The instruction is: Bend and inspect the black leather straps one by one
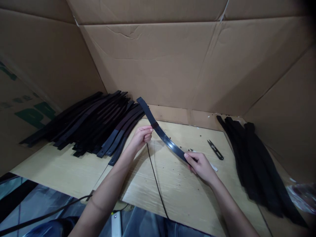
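Head view: above the table (177, 194), the right hand (201, 166) has its grip closed on the black strip (170, 143); the left hand (142, 138) pinches cord (155, 179) by the wrap (154, 125). Winding seems underway; another turn calls for tension.

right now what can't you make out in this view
Head view:
- curved glossy black strip: lower end partly covered by the right hand
- small white object: partly behind that hand
- left pile of long black strips: lower ones buried
- crumpled clear plastic: blurred, cut off by right edge
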The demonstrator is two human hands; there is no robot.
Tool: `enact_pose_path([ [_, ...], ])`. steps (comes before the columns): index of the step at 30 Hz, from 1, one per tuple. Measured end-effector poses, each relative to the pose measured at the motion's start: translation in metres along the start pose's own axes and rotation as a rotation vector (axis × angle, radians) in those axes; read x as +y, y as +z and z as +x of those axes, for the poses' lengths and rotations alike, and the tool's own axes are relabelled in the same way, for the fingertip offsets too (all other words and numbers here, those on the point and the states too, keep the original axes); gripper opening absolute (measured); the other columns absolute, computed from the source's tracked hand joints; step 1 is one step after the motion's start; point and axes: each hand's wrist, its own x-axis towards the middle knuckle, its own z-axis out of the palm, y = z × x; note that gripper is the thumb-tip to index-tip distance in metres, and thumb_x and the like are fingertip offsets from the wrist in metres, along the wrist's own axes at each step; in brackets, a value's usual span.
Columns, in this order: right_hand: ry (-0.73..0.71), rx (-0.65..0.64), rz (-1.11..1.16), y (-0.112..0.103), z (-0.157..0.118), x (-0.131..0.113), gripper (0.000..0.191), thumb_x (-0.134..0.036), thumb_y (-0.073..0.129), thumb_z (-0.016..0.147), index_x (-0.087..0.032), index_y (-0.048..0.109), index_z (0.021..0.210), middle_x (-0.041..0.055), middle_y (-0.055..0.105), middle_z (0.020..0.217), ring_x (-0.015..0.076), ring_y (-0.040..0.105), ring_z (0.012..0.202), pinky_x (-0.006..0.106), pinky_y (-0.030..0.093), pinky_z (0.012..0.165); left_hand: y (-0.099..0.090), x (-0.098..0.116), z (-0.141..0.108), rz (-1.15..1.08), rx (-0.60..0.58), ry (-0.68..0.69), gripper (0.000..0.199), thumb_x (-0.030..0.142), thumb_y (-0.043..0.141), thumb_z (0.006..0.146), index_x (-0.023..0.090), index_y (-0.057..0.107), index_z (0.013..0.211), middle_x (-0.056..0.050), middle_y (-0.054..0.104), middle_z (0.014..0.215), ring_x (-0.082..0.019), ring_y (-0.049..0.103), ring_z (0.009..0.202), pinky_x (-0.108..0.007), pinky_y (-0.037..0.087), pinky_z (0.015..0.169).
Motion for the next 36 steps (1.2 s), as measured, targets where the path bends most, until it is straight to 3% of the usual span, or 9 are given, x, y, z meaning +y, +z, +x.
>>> enact_pose_path([
  [4, 0.096, -0.121, 0.239, -0.001, -0.005, -0.002, 0.05, -0.058, 0.05, 0.087, -0.018, 0.046, 0.058, -0.002, 0.05, 0.046, 0.0062, 0.036, 0.033, 0.02, 0.021, 0.035, -0.002, 0.005, -0.005, -0.053, -0.192, -0.037, 0.024, 0.019, 0.072, 0.072, 0.007, 0.069, 0.093, 0.011, 0.026, 0.049, 0.0, 0.017, 0.038, -0.016, 0.012, 0.038],
  [7, 0.182, -0.203, 0.394, 0.0, -0.007, -0.005, 0.044, -0.056, 0.055, 0.085, -0.015, 0.058, 0.07, -0.0022, 0.052, 0.045, 0.005, 0.036, 0.03, 0.018, 0.02, 0.033, -0.004, 0.007, -0.007, -0.104, -0.272, -0.049, 0.034, 0.021, 0.072, 0.074, 0.008, 0.069, 0.105, 0.011, 0.023, 0.048, -0.001, 0.014, 0.038, -0.016, 0.012, 0.038],
  [11, 0.271, -0.275, 0.511, 0.005, -0.005, -0.009, 0.045, -0.053, 0.053, 0.087, -0.011, 0.067, 0.089, -0.0033, 0.051, 0.043, 0.0051, 0.036, 0.029, 0.017, 0.02, 0.032, -0.003, 0.005, -0.006, -0.145, -0.261, -0.054, 0.035, 0.021, 0.073, 0.071, 0.007, 0.069, 0.104, 0.012, 0.021, 0.048, 0.0, 0.01, 0.037, -0.015, 0.01, 0.036],
  [14, 0.208, -0.297, 0.536, 0.01, -0.004, -0.011, 0.045, -0.052, 0.051, 0.088, -0.01, 0.067, 0.094, -0.0025, 0.053, 0.049, 0.005, 0.038, 0.031, 0.018, 0.023, 0.033, -0.002, 0.002, -0.004, -0.133, -0.192, -0.028, 0.029, 0.024, 0.076, 0.07, 0.009, 0.068, 0.093, 0.013, 0.018, 0.048, 0.0, 0.01, 0.036, -0.014, 0.01, 0.036],
  [18, 0.053, -0.226, 0.458, 0.014, -0.004, -0.014, 0.04, -0.049, 0.057, 0.086, -0.014, 0.06, 0.106, -0.0017, 0.058, 0.065, 0.0046, 0.039, 0.036, 0.019, 0.026, 0.035, 0.0, -0.001, -0.002, -0.106, -0.071, 0.033, 0.029, 0.026, 0.08, 0.067, 0.015, 0.053, 0.068, 0.013, 0.019, 0.048, 0.0, 0.013, 0.036, -0.014, 0.012, 0.036],
  [21, -0.013, -0.111, 0.255, 0.014, -0.003, -0.014, 0.032, -0.045, 0.058, 0.086, -0.016, 0.059, 0.1, -0.0001, 0.058, 0.071, 0.0086, 0.047, 0.046, 0.021, 0.036, 0.042, 0.002, -0.001, -0.002, -0.066, 0.0, 0.045, 0.04, 0.028, 0.079, 0.068, 0.017, 0.042, 0.062, 0.013, 0.022, 0.048, 0.0, 0.016, 0.037, -0.014, 0.014, 0.036],
  [25, -0.081, 0.094, -0.094, 0.011, 0.0, -0.013, 0.031, -0.043, 0.047, 0.093, -0.017, 0.061, 0.082, 0.0035, 0.061, 0.068, 0.0155, 0.055, 0.057, 0.025, 0.04, 0.051, 0.007, -0.001, -0.001, -0.008, 0.051, -0.018, 0.035, 0.024, 0.077, 0.069, 0.017, 0.043, 0.065, 0.012, 0.025, 0.048, 0.0, 0.019, 0.037, -0.015, 0.013, 0.036],
  [28, -0.108, 0.204, -0.262, 0.01, 0.001, -0.011, 0.032, -0.04, 0.044, 0.094, -0.017, 0.064, 0.085, 0.0072, 0.067, 0.075, 0.0202, 0.06, 0.066, 0.027, 0.04, 0.055, 0.01, -0.003, 0.0, -0.01, 0.084, -0.05, 0.022, 0.019, 0.072, 0.07, 0.014, 0.052, 0.076, 0.012, 0.028, 0.049, -0.001, 0.02, 0.037, -0.016, 0.01, 0.036],
  [36, -0.162, 0.279, -0.385, 0.011, 0.003, -0.003, 0.031, -0.035, 0.044, 0.094, -0.016, 0.068, 0.101, 0.0101, 0.073, 0.093, 0.0244, 0.065, 0.082, 0.03, 0.044, 0.071, 0.002, -0.007, 0.004, -0.175, 0.028, -0.183, 0.014, 0.01, 0.059, 0.073, 0.014, 0.056, 0.085, 0.012, 0.028, 0.045, -0.002, 0.018, 0.033, -0.017, 0.009, 0.034],
])
